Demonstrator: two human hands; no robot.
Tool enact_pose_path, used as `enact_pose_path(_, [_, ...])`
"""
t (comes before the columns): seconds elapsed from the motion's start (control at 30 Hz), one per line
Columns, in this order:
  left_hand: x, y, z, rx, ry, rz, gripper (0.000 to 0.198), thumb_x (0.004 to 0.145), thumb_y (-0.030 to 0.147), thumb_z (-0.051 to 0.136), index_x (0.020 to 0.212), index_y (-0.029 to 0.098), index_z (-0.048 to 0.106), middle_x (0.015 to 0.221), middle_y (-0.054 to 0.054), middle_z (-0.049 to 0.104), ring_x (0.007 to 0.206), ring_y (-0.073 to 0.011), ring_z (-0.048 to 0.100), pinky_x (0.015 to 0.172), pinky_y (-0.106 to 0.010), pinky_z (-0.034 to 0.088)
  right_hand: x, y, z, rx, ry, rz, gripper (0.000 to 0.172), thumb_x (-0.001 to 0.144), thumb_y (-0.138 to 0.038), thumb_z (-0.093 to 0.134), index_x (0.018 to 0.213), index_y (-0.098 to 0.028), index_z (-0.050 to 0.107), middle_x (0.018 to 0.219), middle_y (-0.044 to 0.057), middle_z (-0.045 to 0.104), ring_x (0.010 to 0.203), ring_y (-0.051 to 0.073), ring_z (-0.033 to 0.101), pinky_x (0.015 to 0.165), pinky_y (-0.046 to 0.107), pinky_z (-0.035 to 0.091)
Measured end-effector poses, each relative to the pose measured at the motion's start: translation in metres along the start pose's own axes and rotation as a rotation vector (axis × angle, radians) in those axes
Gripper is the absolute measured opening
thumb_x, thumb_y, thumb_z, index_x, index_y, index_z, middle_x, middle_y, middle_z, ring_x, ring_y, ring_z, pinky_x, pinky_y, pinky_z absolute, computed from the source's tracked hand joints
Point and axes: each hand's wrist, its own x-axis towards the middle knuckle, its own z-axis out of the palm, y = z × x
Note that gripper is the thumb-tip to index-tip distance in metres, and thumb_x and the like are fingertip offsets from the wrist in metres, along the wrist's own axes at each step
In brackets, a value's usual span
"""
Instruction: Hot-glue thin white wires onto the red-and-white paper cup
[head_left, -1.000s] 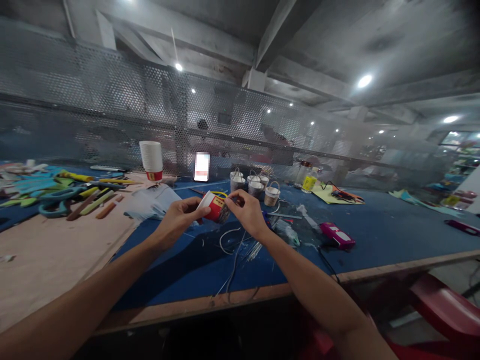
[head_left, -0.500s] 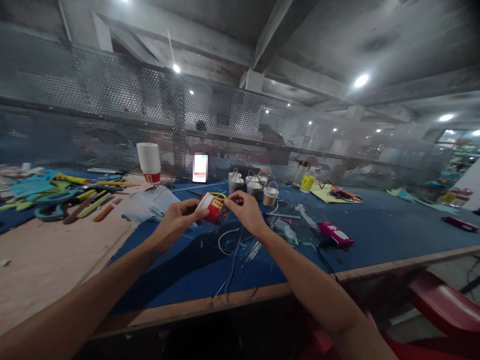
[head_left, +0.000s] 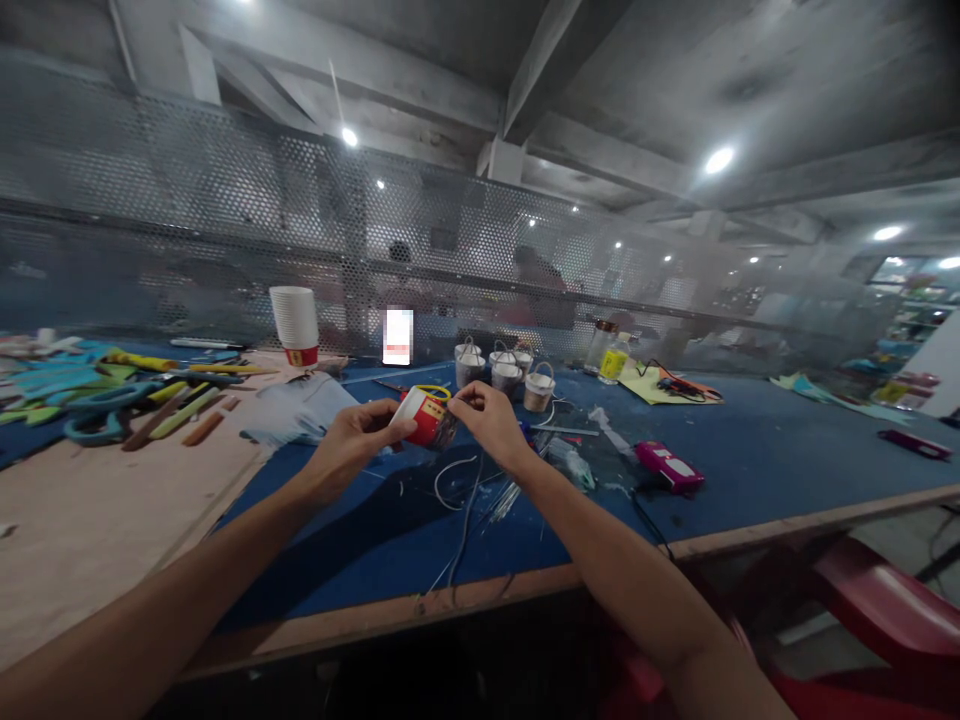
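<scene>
While tilted, cup [head_left: 424, 417] in left hand [head_left: 351, 446].

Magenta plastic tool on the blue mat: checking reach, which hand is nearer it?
Right. The right hand is left of the magenta plastic tool, not touching; the left hand is farther left, beyond the red-and-white paper cup.

Red-and-white paper cup [head_left: 424, 415]: matt, smooth. Blue cloth table cover [head_left: 750, 470]: matt, felt-like. Bare wooden board [head_left: 90, 510] at left: rough, unvarnished. Grey perforated metal screen [head_left: 187, 230]: dull. Pink plastic device [head_left: 670, 467]: glossy.
</scene>
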Motion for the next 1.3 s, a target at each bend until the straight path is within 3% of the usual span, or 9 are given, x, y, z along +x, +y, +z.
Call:
enact_pose_path(0.43, [0.000,0.001,0.001,-0.009,-0.013,-0.001,0.028,0.076,0.047,0.083,0.077,0.019,0.078,0.069,-0.002,0.068,0.064,-0.0162,0.056,0.061,-0.027,0.047,0.003,0.001,-0.002,0.073,-0.012,0.103,0.018,0.075,-0.037,0.070,0.073,-0.021,0.063,0.064,-0.004,0.060,0.062,0.013,0.053,0.059,0.024,0.041])
enact_pose_path(0.8, [0.001,-0.006,-0.002,-0.044,-0.036,-0.031,0.026,0.079,0.045,0.083,0.079,0.019,0.079,0.072,-0.002,0.070,0.067,-0.0164,0.058,0.064,-0.027,0.047,0.003,0.006,-0.001,0.164,-0.010,0.213,0.019,0.075,-0.037,0.072,0.074,-0.020,0.064,0.056,-0.008,0.050,0.052,0.010,0.040,0.051,0.022,0.030])
enact_pose_path(1.07, [0.005,-0.013,-0.003,-0.107,0.000,-0.150,0.027,0.077,0.046,0.083,0.072,0.020,0.078,0.077,-0.005,0.074,0.070,-0.0184,0.065,0.066,-0.028,0.054,0.003,0.010,0.002,0.100,-0.049,0.093,0.021,0.079,-0.041,0.072,0.077,-0.020,0.067,0.061,-0.005,0.057,0.058,0.012,0.051,0.055,0.022,0.039])
enact_pose_path(1.2, [0.003,-0.014,-0.003,-0.065,-0.004,-0.188,0.023,0.077,0.043,0.084,0.076,0.020,0.080,0.076,-0.005,0.075,0.068,-0.0176,0.064,0.063,-0.026,0.051,0.002,0.012,0.004,0.074,-0.061,0.033,0.022,0.080,-0.040,0.071,0.078,-0.019,0.068,0.069,-0.003,0.063,0.068,0.013,0.057,0.062,0.023,0.043])
enact_pose_path(1.3, [0.002,-0.012,-0.002,-0.105,-0.020,-0.215,0.022,0.079,0.041,0.084,0.087,0.021,0.083,0.086,-0.006,0.077,0.075,-0.0182,0.067,0.067,-0.026,0.054,0.003,0.013,0.005,0.073,-0.053,0.029,0.023,0.081,-0.042,0.070,0.080,-0.019,0.067,0.072,-0.002,0.064,0.071,0.015,0.059,0.064,0.024,0.044])
